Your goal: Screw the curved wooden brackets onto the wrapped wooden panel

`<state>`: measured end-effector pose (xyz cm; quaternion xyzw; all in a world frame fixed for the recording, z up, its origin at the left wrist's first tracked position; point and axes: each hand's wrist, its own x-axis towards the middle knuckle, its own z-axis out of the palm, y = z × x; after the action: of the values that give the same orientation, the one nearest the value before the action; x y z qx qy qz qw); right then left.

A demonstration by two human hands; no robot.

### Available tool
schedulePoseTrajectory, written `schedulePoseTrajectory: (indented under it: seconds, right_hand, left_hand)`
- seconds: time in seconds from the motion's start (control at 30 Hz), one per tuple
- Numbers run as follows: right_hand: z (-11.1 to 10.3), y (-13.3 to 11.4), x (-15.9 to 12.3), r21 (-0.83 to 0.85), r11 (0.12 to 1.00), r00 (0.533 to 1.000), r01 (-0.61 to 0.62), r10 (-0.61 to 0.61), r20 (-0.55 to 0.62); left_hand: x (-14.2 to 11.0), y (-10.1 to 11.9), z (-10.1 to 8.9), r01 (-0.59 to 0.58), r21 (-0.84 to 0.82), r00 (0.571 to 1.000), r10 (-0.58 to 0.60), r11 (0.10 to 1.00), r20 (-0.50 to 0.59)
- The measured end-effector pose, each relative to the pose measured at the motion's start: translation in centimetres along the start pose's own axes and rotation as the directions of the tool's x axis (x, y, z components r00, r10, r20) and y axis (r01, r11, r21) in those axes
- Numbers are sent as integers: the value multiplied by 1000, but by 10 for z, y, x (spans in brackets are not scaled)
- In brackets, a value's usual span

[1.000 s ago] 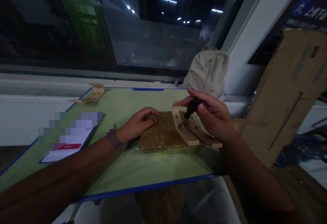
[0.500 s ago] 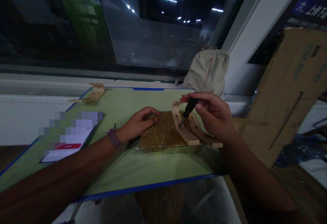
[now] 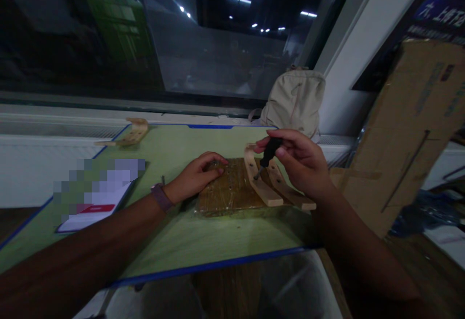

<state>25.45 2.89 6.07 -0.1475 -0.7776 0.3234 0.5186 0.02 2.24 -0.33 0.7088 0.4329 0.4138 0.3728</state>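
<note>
My right hand (image 3: 303,161) is closed around the black handle of a screwdriver (image 3: 269,152). Its shaft slants down to a hole in a curved light-wood piece (image 3: 268,194). Beside that lies a second curved wooden piece (image 3: 296,198) with holes, partly behind the screwdriver and hand. Both pieces rest on a brown block (image 3: 221,198) wrapped in shiny clear film or tape. On the block's left part rests my left hand (image 3: 198,176), fingers stretched out and thumb apart.
A green table (image 3: 218,244) with a blue edge carries everything. At its far left corner lies another curved wooden piece (image 3: 132,132); nearer is a tablet or phone-like screen (image 3: 105,202), partly pixelated. A beige backpack (image 3: 296,98) stands behind, and large cardboard (image 3: 407,130) leans at right.
Almost everything stays in place. The fingers of my right hand have shifted slightly on the screwdriver handle; its tip remains at the same hole.
</note>
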Motion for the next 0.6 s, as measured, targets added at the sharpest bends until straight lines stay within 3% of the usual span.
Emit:
schedulePoseTrajectory:
  seconds: [0.2,0.27,0.4,0.47,0.6]
  right_hand:
    - [-1,7,-1,-207,978,969,37,-86,-233]
    - [-1,6,-2,-225,972,978,71,-112,-175]
    - [0,0,0,-68,998,1000,16,-17,-22]
    - [1,0,1,-19,1000,999,-14,13,-41]
    - [-1,6,2,-58,998,980,0,-12,-197]
  left_hand:
    - [0,1,0,9,-20,1000,-9,1000,3]
    - [0,2,0,3,-12,1000,-3,1000,-2]
    - [0,3,0,4,-5,1000,-4,1000,-8]
    - [0,3,0,9,-11,1000,-9,1000,-13]
    - [0,2,1,15,-21,1000,-15,1000,-7]
